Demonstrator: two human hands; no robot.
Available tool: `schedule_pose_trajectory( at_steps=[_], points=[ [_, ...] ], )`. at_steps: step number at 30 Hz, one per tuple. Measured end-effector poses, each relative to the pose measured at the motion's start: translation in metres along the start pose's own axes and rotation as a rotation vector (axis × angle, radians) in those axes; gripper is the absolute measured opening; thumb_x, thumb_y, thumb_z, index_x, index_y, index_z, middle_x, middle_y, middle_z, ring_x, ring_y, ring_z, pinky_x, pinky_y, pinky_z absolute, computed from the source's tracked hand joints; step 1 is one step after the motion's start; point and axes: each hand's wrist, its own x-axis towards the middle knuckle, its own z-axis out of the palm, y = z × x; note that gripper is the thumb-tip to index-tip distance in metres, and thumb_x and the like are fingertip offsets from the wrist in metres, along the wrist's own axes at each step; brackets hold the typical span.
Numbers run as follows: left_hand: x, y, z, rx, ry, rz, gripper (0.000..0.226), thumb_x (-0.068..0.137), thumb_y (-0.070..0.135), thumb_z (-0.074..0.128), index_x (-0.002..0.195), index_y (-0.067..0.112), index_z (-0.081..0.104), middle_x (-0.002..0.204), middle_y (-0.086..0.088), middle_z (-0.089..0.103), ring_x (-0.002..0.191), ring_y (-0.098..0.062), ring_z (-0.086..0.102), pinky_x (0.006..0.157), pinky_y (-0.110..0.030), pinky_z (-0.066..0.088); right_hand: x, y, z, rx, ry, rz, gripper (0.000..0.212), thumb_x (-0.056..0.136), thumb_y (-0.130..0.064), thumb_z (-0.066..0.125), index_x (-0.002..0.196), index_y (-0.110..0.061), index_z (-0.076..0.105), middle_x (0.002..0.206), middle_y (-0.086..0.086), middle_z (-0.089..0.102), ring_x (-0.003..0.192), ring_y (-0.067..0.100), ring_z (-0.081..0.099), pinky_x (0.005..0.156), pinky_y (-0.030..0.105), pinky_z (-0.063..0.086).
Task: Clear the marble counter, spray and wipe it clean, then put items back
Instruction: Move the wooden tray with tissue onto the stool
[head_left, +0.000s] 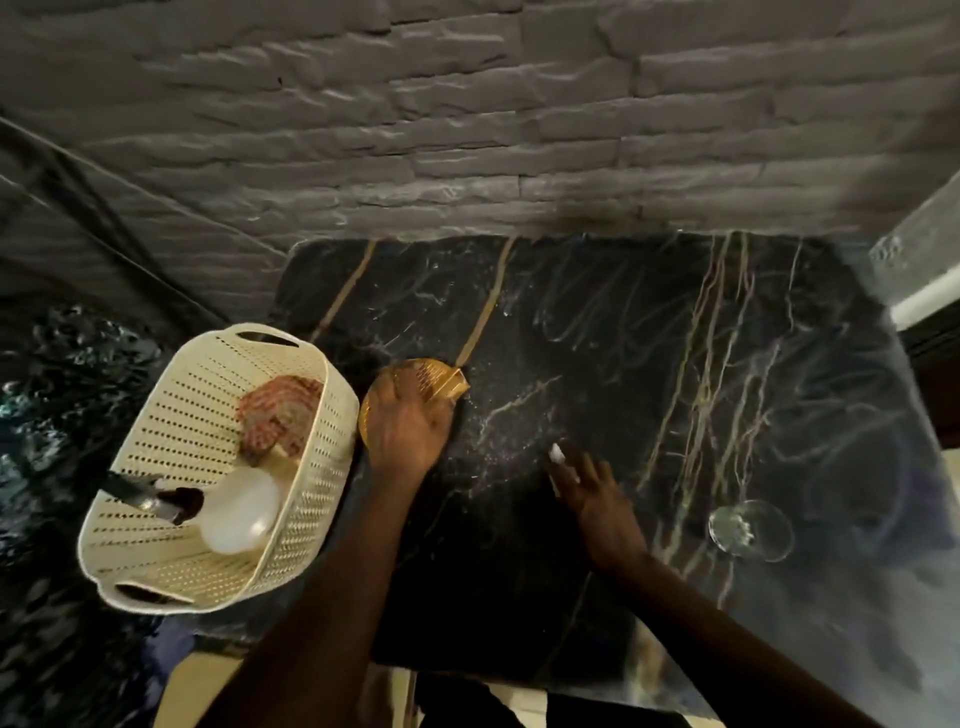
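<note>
Because the black marble surface (597, 332) is nearly bare and carries a faint speckle that could be droplets or dust, the step in hand looks like either the tail of clearing or the start of putting back; from one view I cannot tell which. Largest first: the slab is dark, polished stone with pale veins and a few gold streaks, set against a rough grey stacked-stone wall (415, 130). At its left edge sits a cream perforated plastic basket (156, 467), oval with slot handles, holding a reddish knitted cloth (280, 415), a white rounded spray bottle (241, 512) lying on its side, and a dark-handled tool I cannot identify. Just beside the basket, on the stone, lies a round golden mesh strainer-like piece (431, 376), thin and rigid by the look of it. The left hand (408, 428) covers it from above, fingers curled over its rim in a grasp. A clear glass (750, 530) stands well apart near the front right. The right hand (602, 499) hovers low over the stone, fingers loosely spread, with something small and white (556, 453) at the fingertips; whether it is pinched I cannot tell. The next move calls for a firm grip on the mesh piece's thin rim and clearance past the basket's wall.
</note>
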Motion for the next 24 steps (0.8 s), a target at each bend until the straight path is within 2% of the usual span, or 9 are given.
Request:
schedule_pose_trajectory(
  at_steps=[5,9,12,14,15,17,18,22,24],
  points=[
    [0.021,-0.02,0.001,0.021,-0.165,-0.106,0.083,0.081,0.048,0.067,0.146,0.014,0.029,0.15,-0.02,0.03,0.135,-0.039,0.032,0.111,-0.043,0.025,0.009,0.003,-0.004,0.148,0.062,-0.05,0.037,0.09,-0.006,0.055,0.127,-0.008,0.056,0.133,0.013,0.049,0.118,0.032,0.047,0.094,0.041,0.045],
    [0.027,-0.019,-0.006,-0.025,-0.201,-0.118,0.088,0.075,0.045,0.075,0.145,0.02,0.028,0.142,-0.02,0.04,0.128,-0.038,0.041,0.104,-0.043,0.034,0.014,0.009,-0.005,0.234,0.11,-0.017,0.02,0.093,-0.024,0.047,0.103,-0.022,0.064,0.107,0.002,0.059,0.098,0.019,0.058,0.085,0.027,0.046],
    [0.026,-0.01,-0.009,-0.021,-0.182,-0.114,0.1,0.066,0.049,0.08,0.144,0.015,0.028,0.14,-0.017,0.038,0.125,-0.037,0.043,0.1,-0.044,0.039,0.019,0.007,-0.015,0.29,0.114,-0.017,0.024,0.09,-0.012,0.052,0.108,-0.013,0.067,0.115,0.012,0.059,0.108,0.028,0.054,0.093,0.038,0.044],
    [0.018,0.001,-0.013,0.032,-0.103,-0.021,0.104,0.061,0.048,0.083,0.143,0.012,0.03,0.136,-0.015,0.037,0.123,-0.034,0.042,0.099,-0.045,0.04,0.019,0.0,-0.034,0.301,0.223,-0.064,0.02,0.086,-0.029,0.055,0.102,-0.025,0.067,0.11,0.006,0.061,0.1,0.027,0.059,0.087,0.037,0.048],
    [0.013,0.008,-0.015,0.061,-0.069,0.053,0.106,0.059,0.048,0.085,0.143,0.011,0.032,0.135,-0.014,0.038,0.122,-0.033,0.041,0.098,-0.045,0.039,0.019,-0.002,-0.043,0.353,0.282,-0.096,0.021,0.085,-0.034,0.054,0.1,-0.027,0.066,0.104,0.001,0.062,0.094,0.022,0.061,0.084,0.03,0.049],
    [-0.002,0.023,-0.014,0.122,-0.073,0.203,0.107,0.057,0.053,0.083,0.142,0.012,0.032,0.134,-0.011,0.037,0.12,-0.03,0.039,0.098,-0.042,0.037,0.02,-0.006,-0.061,0.428,0.337,-0.113,0.016,0.086,-0.02,0.057,0.099,-0.019,0.067,0.098,-0.01,0.057,0.088,0.012,0.058,0.082,0.01,0.041],
    [-0.011,0.031,-0.012,0.148,-0.098,0.264,0.105,0.059,0.056,0.081,0.141,0.014,0.031,0.134,-0.01,0.035,0.121,-0.028,0.038,0.099,-0.04,0.035,0.023,-0.005,-0.069,0.426,0.369,-0.112,0.016,0.086,-0.01,0.059,0.099,-0.015,0.067,0.097,-0.011,0.054,0.087,0.01,0.056,0.08,0.007,0.038],
    [-0.04,0.054,0.007,0.17,-0.264,0.418,0.098,0.067,0.06,0.073,0.143,0.02,0.027,0.139,-0.007,0.032,0.124,-0.024,0.035,0.1,-0.035,0.03,0.029,-0.005,-0.099,0.349,0.462,-0.103,0.025,0.083,0.004,0.061,0.101,-0.012,0.067,0.094,-0.009,0.052,0.083,0.012,0.054,0.07,0.013,0.038],
    [-0.051,0.059,0.018,0.163,-0.319,0.52,0.095,0.067,0.062,0.072,0.141,0.019,0.032,0.137,-0.008,0.038,0.12,-0.025,0.041,0.096,-0.036,0.035,0.028,-0.003,-0.111,0.336,0.507,-0.157,0.025,0.08,0.009,0.062,0.099,-0.006,0.068,0.091,-0.001,0.057,0.079,0.013,0.055,0.068,0.015,0.039]
  ],
)
